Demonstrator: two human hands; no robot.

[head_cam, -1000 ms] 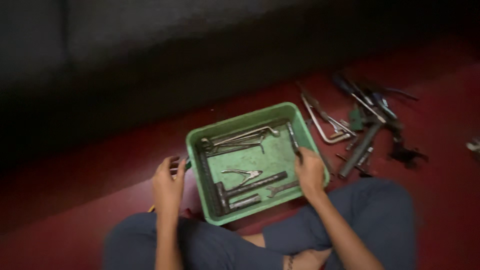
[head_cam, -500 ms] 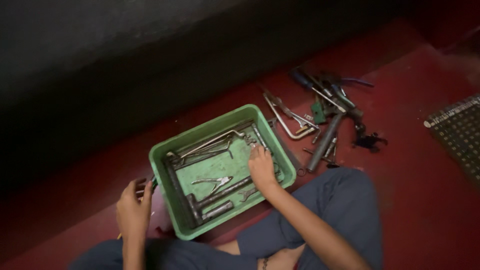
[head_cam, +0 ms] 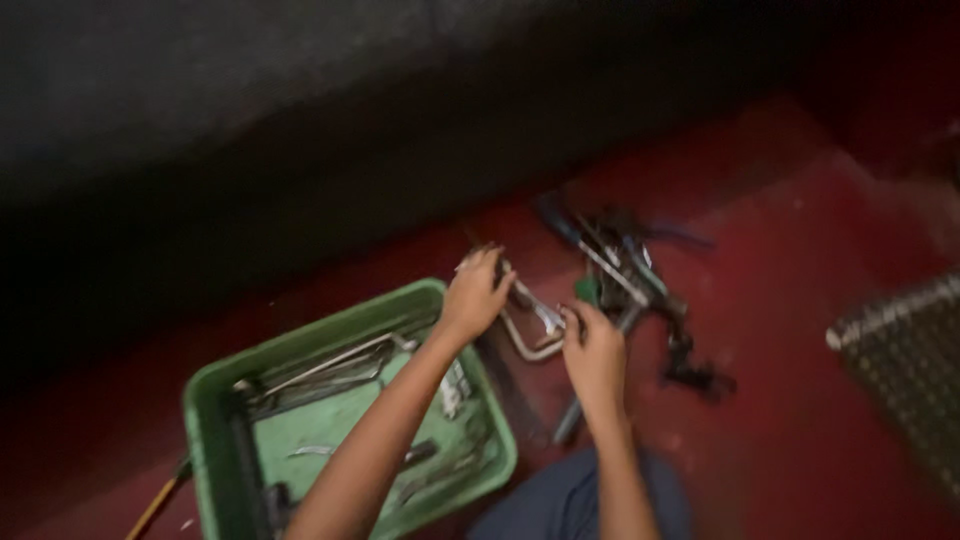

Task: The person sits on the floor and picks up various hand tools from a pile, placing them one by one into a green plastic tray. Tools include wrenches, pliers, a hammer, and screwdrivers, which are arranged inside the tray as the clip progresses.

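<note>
We see the left hand (head_cam: 475, 293) and right hand (head_cam: 594, 352) at the blurred heap of metal hand tools (head_cam: 625, 285) on the dark red floor (head_cam: 780, 300), just beside the green plastic tray (head_cam: 215, 415). Both grips curl around tools, but we cannot tell whether either has closed.

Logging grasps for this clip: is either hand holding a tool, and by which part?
Too blurred to tell. Both the left hand and right hand are at the tool pile beside the green tray.

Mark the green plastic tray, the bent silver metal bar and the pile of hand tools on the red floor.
green plastic tray (head_cam: 205, 400): head view, left rim.
bent silver metal bar (head_cam: 527, 350): head view, lower bend between the hands.
pile of hand tools (head_cam: 640, 275): head view, middle of the heap.
</note>
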